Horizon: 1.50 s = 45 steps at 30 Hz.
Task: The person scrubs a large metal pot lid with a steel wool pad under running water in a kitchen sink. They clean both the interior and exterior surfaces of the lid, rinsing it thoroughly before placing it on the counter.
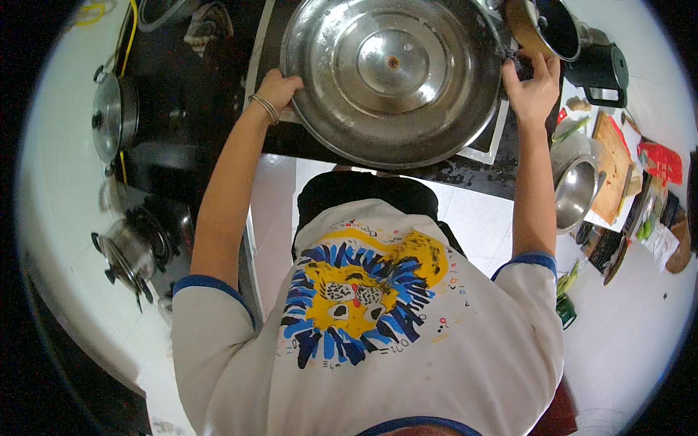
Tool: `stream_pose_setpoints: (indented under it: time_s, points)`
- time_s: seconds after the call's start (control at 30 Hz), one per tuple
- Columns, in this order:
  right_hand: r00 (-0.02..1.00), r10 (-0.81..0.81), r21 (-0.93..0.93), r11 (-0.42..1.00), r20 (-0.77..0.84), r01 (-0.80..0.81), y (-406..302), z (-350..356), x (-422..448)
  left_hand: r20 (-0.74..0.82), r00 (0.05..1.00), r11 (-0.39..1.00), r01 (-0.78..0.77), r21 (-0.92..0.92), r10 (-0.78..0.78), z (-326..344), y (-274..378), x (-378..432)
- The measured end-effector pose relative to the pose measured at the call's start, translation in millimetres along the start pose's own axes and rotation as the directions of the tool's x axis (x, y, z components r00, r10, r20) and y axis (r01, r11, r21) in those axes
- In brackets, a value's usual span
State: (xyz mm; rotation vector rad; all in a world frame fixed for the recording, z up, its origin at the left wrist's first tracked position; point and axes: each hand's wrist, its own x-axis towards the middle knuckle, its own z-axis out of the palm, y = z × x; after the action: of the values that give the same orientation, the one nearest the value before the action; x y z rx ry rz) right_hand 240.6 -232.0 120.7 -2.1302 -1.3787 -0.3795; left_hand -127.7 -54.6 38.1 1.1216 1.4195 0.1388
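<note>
Right in front of me is a large round stainless-steel lid (403, 125), with stepped rings and a small brown spot at its centre. It could also be a shallow basin. My left hand (278, 90) grips its left rim, thumb on the inner side. At the right rim, my right hand (531, 87) holds a dark, fuzzy scourer (510, 53), probably steel wool, between thumb and fingers. The fingers partly hide the scourer. Beneath the lid, a pale-edged frame (482, 155) shows on the black countertop (480, 177).
Close beyond my right hand stand a metal pot (545, 27) and a black lidded jug (602, 73). Farther right are a steel bowl (577, 193) and a wooden cutting board (611, 169). At left are a glass-lidded pan (109, 117), a steel pot (128, 250) and a crumpled cloth (210, 27).
</note>
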Motion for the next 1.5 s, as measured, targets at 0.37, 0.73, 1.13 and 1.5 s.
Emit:
stream_pose_setpoints:
  time_s: [0.37,0.73,1.13,1.5]
  points:
    - [0.953,-0.259,0.247,0.945,0.157,0.216,-45.3,5.3,-3.7,-0.207,0.978,0.999,-0.033,-0.037,0.025,3.1,-37.1,-27.3]
    - [0.014,-0.57,0.559,0.801,0.822,-0.212,-64.8,124.1,-62.7,-0.259,0.946,0.918,-0.085,0.387,0.197,50.5,18.7,-10.3]
    - [0.226,-0.574,0.59,0.807,0.787,-0.004,-56.5,143.6,-102.9,-0.304,0.92,0.959,-0.19,0.208,0.248,59.4,-34.8,13.6]
    - [0.377,-0.639,0.674,0.737,0.67,0.051,-55.2,121.1,-107.6,-0.351,0.875,0.942,-0.293,0.163,0.333,74.2,-42.4,11.3]
